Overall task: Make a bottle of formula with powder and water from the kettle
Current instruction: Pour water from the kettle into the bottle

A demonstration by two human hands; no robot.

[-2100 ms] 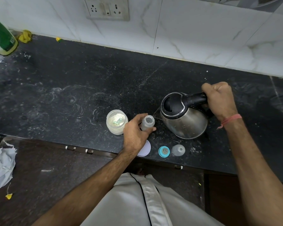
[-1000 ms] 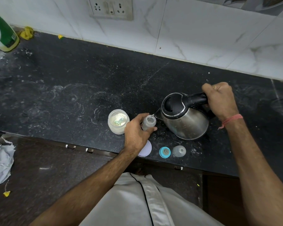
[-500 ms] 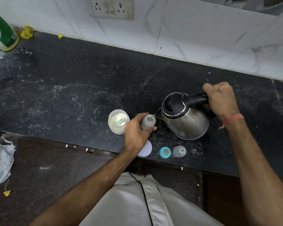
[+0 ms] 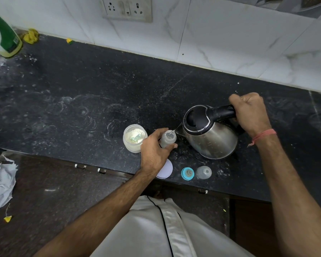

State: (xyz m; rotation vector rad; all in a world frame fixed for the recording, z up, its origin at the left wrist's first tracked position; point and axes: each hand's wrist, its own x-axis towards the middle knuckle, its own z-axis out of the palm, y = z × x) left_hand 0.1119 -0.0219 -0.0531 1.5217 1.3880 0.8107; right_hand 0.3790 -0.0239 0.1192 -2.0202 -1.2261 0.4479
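Note:
A small clear baby bottle [image 4: 168,139] stands upright on the black counter, and my left hand [image 4: 154,152] grips its side. My right hand [image 4: 250,113] grips the black handle of a steel kettle [image 4: 209,133], which is tilted left with its spout over the bottle's mouth. A thin stream of water runs from the spout into the bottle. To the left of the bottle stands an open jar of pale formula powder [image 4: 135,138] with a scoop lying in it.
Near the counter's front edge lie a white jar lid [image 4: 166,170], a teal bottle ring with teat [image 4: 187,173] and a clear bottle cap [image 4: 203,172]. A green and white bottle [image 4: 3,38] stands at the far left. A crumpled cloth [image 4: 0,184] lies low on the left.
The kettle has tipped a little further toward the bottle, and water now runs from the spout into it. Both hands keep their grips.

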